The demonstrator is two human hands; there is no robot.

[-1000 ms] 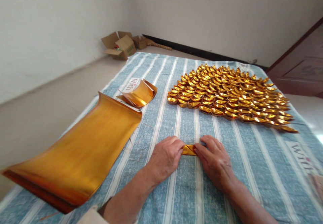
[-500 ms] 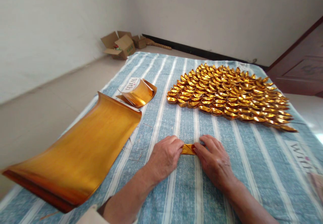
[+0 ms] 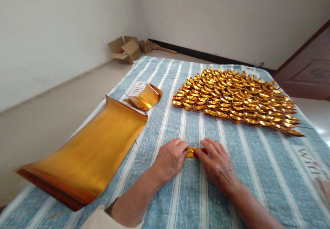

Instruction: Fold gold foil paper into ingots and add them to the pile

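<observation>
Gold strip [image 3: 191,152] gripped at both ends, mid-width on striped cloth [image 3: 190,201]

Left hand [image 3: 170,158] is curled closed, its fingertips pinching the left end of the folded foil strip. Right hand [image 3: 218,162] grips the other end, thumb pressed on the reddish part and the fingers fanned just behind it. The strip lies low and flat, well apart from the far edge.

Open cloth runs from the fingers to the nearest row of foil boats [image 3: 232,100], and wider room stretches from the right forearm to the right edge. On the other side, a narrower band separates the left forearm from the large foil stack [image 3: 90,153], whose near-left corner juts past the cloth's left edge.

Smooth and satiny, that stack bows up at its ends; a small curled stack [image 3: 146,99] sits just beyond it. The boats, crinkled and pointed, crowd toward the far-right corner. Woven blue fabric carries white stripes.
</observation>
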